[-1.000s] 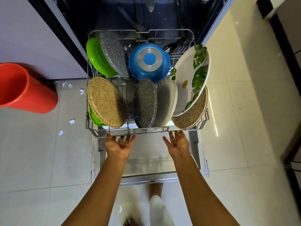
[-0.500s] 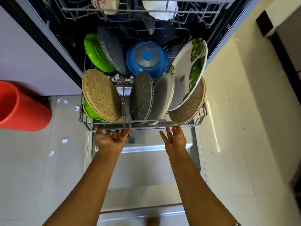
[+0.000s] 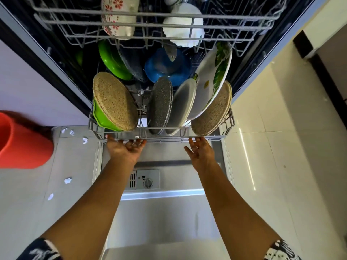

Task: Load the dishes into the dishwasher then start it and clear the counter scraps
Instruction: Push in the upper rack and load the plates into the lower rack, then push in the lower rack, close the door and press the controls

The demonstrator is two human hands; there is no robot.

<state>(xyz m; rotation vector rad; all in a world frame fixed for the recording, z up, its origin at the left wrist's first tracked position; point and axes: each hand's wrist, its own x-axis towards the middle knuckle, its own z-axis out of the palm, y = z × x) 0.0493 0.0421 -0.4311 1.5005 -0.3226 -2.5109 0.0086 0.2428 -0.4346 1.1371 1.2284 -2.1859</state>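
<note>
Lower rack (image 3: 161,135) sits mid-frame, its front end over the open door (image 3: 163,218) and its back end in the tub toward 12 o'clock. Left hand (image 3: 124,150) and right hand (image 3: 201,153) meet the front rail from 6 o'clock. Fingers are straight and spread, tips at the wire, gripping nothing. Packed with upright plates (image 3: 210,91), it looks heavy, rattly and breakable, so push evenly on that rail. The rail runs 9 to 3, and the rack points to 12.

Home kitchen, loaded dishwasher (image 3: 56,59), tiled floor (image 3: 281,147)
</note>
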